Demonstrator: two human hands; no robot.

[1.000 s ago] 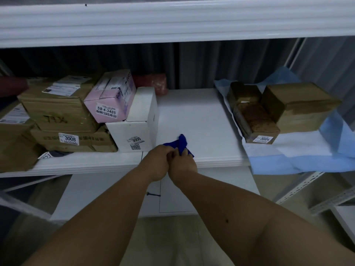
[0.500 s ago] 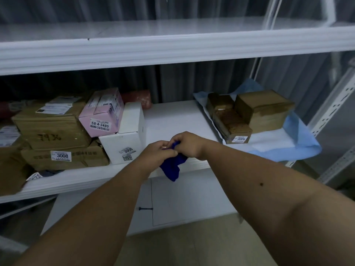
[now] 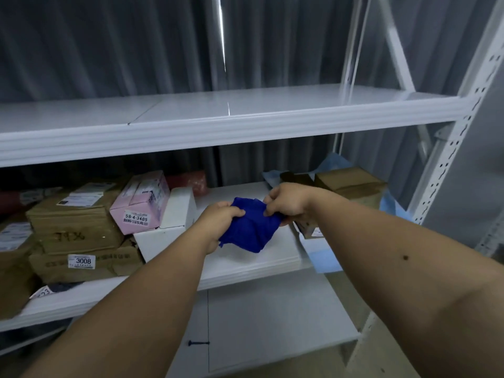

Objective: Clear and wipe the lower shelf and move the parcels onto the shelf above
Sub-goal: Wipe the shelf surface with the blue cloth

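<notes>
Head view, hands: both are raised in front of the middle shelf (image 3: 245, 271); the left hand (image 3: 221, 218) grips one side of the blue cloth (image 3: 251, 227) with curled fingers, and the right hand (image 3: 286, 201) pinches the opposite edge.
Cloth: it hangs bunched between the two hands, above the bare stretch of the shelf and not touching it. Held at two sides like this, it looks to me as if it is being spread or refolded to get a flat face for wiping.
Parcels, left: a stack of brown cartons (image 3: 79, 236), one labelled 3008, with a pink box (image 3: 141, 203) leaning on top and a white box (image 3: 169, 227) beside it. They are crowded to the left end, which I take to be why the centre is open for the cloth.
Parcels, right: brown boxes (image 3: 351, 184) sit on a light blue sheet (image 3: 324, 255), partly hidden behind the right forearm.
Upper shelf: the upper shelf (image 3: 245, 110) shows nothing on its visible length; it seems the place the parcels are meant to go.
Bottom board: a white board (image 3: 272, 323) lies below, with a dark screw (image 3: 198, 343) resting on it.
Progress, as I judge it: parcels are still on the lower level and none stands above, so the moving is not yet done; the wiping seems to be the step in hand.
</notes>
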